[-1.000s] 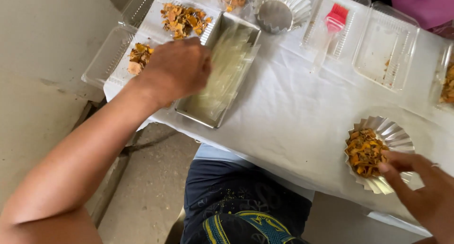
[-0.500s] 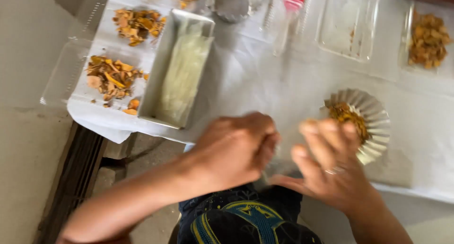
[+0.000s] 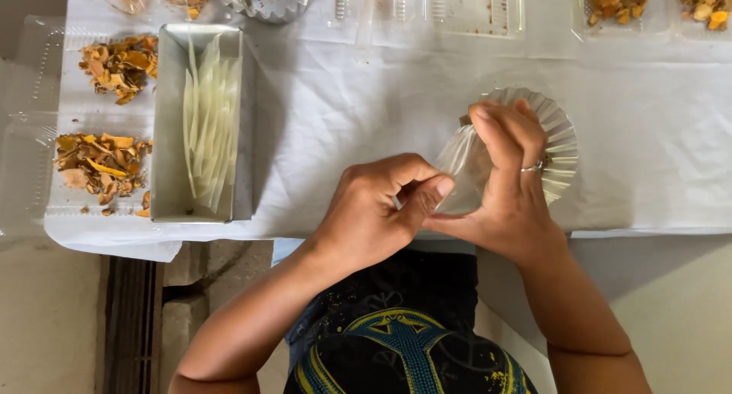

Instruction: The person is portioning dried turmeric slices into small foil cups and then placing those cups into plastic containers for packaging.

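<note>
**Two hands on one clear bag**

Both my hands meet at the table's (image 3: 366, 104) near edge. My left hand (image 3: 377, 211) pinches the clear plastic bag (image 3: 463, 165) with thumb and finger. My right hand (image 3: 507, 188) curls around the bag, over a shiny pleated foil cup (image 3: 560, 146). A metal tray (image 3: 169, 127) of pale strips sits far left.
</note>
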